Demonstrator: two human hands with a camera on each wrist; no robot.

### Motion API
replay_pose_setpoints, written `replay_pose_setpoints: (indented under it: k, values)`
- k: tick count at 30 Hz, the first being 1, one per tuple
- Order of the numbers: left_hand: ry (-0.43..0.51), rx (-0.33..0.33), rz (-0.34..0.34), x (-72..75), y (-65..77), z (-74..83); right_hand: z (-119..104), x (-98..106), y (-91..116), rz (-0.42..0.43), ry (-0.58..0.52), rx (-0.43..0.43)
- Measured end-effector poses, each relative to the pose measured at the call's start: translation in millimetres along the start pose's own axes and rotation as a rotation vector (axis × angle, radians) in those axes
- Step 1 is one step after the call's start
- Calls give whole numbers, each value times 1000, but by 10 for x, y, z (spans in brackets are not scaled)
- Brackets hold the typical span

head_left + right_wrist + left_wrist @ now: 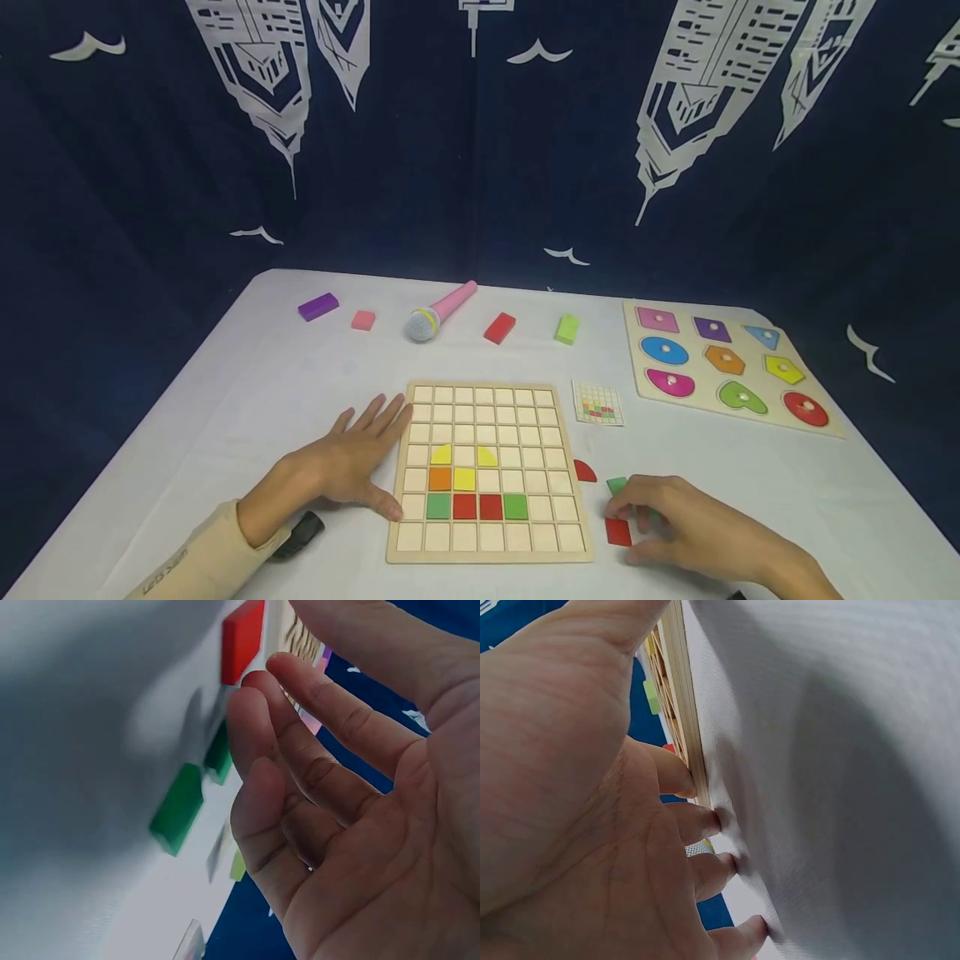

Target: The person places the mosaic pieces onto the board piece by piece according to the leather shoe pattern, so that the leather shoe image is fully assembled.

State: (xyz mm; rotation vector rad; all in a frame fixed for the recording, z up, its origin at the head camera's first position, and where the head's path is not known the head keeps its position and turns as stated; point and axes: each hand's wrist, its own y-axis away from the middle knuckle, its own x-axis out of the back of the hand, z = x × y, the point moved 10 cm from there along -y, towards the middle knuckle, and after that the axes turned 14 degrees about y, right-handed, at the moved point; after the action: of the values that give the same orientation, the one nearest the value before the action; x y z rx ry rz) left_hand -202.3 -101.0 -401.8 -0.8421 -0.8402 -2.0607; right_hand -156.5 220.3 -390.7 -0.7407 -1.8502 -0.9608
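A wooden grid board [491,557] lies on the table, with yellow, orange, green and red pieces in some cells. Spread along its left edge is my left hand [348,458], thumb and fingertips touching the rim; the left wrist view shows fingertips [694,825] down on the cloth. My right hand [678,525] hovers with bent fingers over loose pieces right of the board. Nothing shows between its fingers in the right wrist view. Near them lie a red square [618,533], a green piece [616,486] and another green piece [180,810], partly hidden from the head view.
A red quarter-circle [585,472] lies against the board's right side. Above it is a small pattern card [597,403]. A knobbed shape puzzle [705,392] stands back right. Along the back are a pink microphone [446,310] and several coloured blocks, one purple [318,307].
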Motion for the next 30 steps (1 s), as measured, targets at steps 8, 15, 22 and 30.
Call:
replay_pose_setpoints:
  k: [8,15,22,30]
  values:
    - [6,0,0,-4,-9,-8,62,-51,2,3,-11,-3]
    - [9,-4,-2,-12,-11,-6,69,-74,-18,20,-6,5]
    - [7,4,2,-1,-3,-1,48,-53,-40,44,-7,8]
    - [7,-6,4,-6,6,5,32,-62,-41,49,12,11]
